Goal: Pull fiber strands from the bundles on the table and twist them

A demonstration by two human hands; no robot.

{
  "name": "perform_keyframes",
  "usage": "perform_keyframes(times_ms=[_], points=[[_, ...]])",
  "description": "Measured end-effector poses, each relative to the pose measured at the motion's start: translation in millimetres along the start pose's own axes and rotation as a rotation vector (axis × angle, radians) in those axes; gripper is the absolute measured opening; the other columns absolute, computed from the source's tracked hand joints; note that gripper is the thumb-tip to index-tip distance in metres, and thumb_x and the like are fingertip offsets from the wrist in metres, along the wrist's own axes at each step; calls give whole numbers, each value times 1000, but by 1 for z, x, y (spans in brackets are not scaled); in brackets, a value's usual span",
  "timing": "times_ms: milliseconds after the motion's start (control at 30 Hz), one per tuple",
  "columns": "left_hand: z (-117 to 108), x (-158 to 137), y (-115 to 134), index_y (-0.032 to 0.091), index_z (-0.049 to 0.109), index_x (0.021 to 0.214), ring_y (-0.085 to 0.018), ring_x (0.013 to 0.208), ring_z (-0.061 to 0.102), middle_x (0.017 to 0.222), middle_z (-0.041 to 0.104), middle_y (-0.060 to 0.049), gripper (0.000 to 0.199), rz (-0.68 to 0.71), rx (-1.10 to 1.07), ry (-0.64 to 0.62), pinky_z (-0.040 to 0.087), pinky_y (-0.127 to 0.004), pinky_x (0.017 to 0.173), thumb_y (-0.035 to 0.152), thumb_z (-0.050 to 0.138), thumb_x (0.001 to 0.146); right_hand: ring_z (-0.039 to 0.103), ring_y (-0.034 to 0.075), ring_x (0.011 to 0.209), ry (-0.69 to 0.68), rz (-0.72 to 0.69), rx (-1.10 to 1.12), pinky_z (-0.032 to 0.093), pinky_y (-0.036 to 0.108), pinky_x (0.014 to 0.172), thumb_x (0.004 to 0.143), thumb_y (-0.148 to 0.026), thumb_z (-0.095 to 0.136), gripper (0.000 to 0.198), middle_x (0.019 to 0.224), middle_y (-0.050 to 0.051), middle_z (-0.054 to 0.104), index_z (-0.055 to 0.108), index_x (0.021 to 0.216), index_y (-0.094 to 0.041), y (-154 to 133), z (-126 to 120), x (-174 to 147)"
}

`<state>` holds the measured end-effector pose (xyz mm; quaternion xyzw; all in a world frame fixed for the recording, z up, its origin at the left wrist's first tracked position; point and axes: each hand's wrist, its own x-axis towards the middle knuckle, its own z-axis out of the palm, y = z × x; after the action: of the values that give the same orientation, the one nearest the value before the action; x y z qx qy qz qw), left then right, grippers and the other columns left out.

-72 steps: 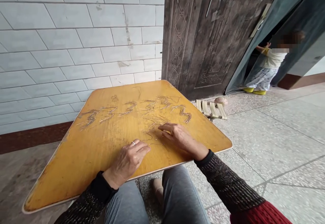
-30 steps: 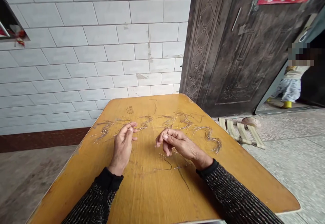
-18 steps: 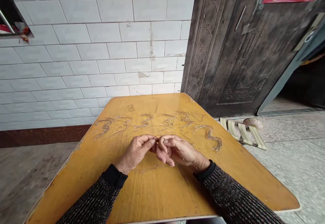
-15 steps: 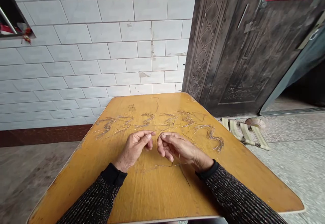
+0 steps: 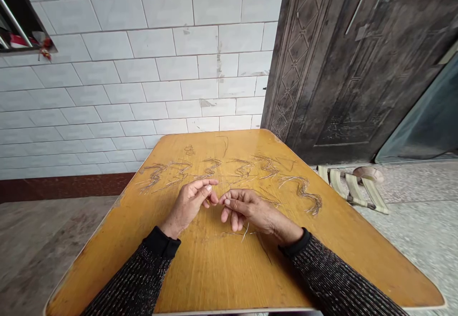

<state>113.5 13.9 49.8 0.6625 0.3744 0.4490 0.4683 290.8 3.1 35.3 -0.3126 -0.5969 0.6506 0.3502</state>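
My right hand pinches a thin wire between thumb and forefinger over the wooden table. A pale end of this wire sticks out below the curled fingers; the rest is mostly hidden. Close beside it, my left hand has its forefinger stretched out and its thumb apart, with no wire visible between them. Its lower fingertips almost meet the right fingertips. Beyond the hands lie several bent wire bundles, among them a left bundle, a middle bundle and a right bundle.
Loose dark wires lie under my right hand. A small wire coil and a single bent wire rest near the far edge. Behind the table stand a tiled wall and a dark door. A strapped frame lies on the floor at right.
The left thumb and forefinger have parted from the wire they were pinching. My right hand's fingertips have moved slightly left, and the wire end below it has shifted. The view has turned slightly.
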Motion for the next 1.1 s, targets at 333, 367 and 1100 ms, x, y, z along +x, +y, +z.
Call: perform_keyframes(times_ms=[333, 367, 1100], points=[[-10, 3, 5, 13, 60, 99, -14, 74, 57, 88, 63, -9, 35, -87, 4, -94, 43, -24, 60, 39, 55, 77, 39, 2, 30, -102, 56, -160, 28, 14, 32, 82, -26, 46, 19, 53, -4, 56, 57, 85, -12, 0, 3, -7], [-9, 3, 4, 13, 60, 98, -14, 71, 57, 86, 64, -8, 33, -95, 29, -111, 42, -24, 59, 37, 57, 76, 39, 2, 30, -119, 66, -197, 28, 13, 32, 82, -24, 45, 17, 52, -5, 55, 57, 86, -12, 0, 3, -8], [-6, 3, 3, 13, 60, 76, -9, 46, 42, 52, 49, 3, 18, -24, 349, -114, 30, -21, 45, 28, 49, 75, 36, 8, 42, 360, -209, -646, 26, 20, 44, 82, -20, 43, 18, 48, -4, 43, 60, 82, -15, 13, 6, 4]])
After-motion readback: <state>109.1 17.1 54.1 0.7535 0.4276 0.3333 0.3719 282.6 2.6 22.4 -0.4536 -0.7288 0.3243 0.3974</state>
